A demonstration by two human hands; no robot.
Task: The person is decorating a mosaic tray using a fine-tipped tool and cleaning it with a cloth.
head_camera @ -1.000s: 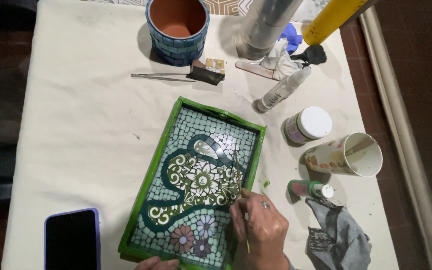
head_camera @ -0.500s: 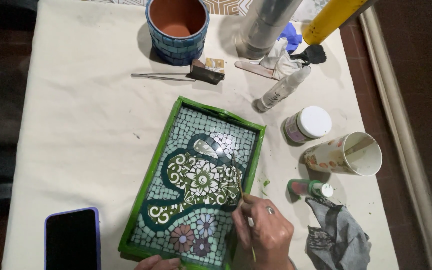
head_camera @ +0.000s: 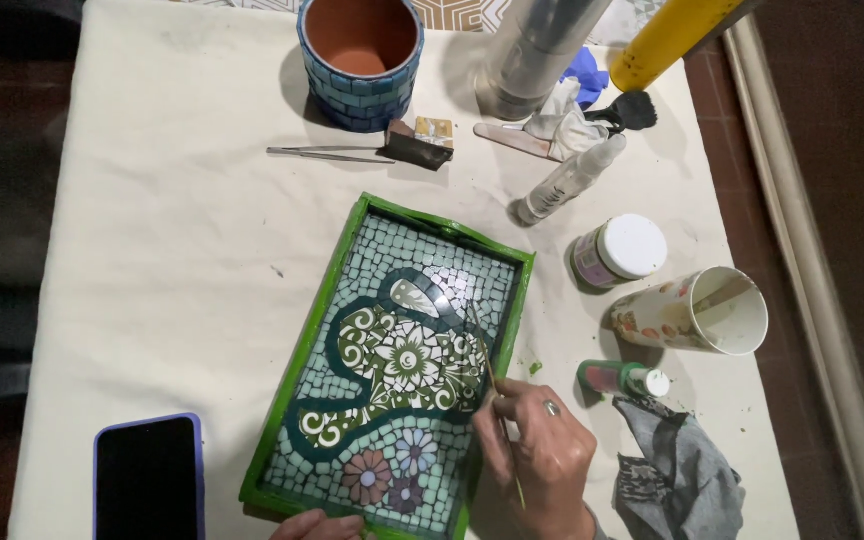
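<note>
White cloth (head_camera: pixel 152 280) covers the table, and on it the right hand (head_camera: pixel 542 455) pinches a thin brush (head_camera: pixel 492 385) tight in its fingers, the tip touching the tiles inside the green tray (head_camera: pixel 302 345) just left of the grip. Only the fingertips of the left hand (head_camera: pixel 317 525) show, touching the tray's near edge, so their grip is unclear. Right of the brush hand lie a small green bottle (head_camera: pixel 622 378) and a paper cup (head_camera: pixel 697 312) tipped on its side, and far above stands an empty clay pot (head_camera: pixel 362 60).
</note>
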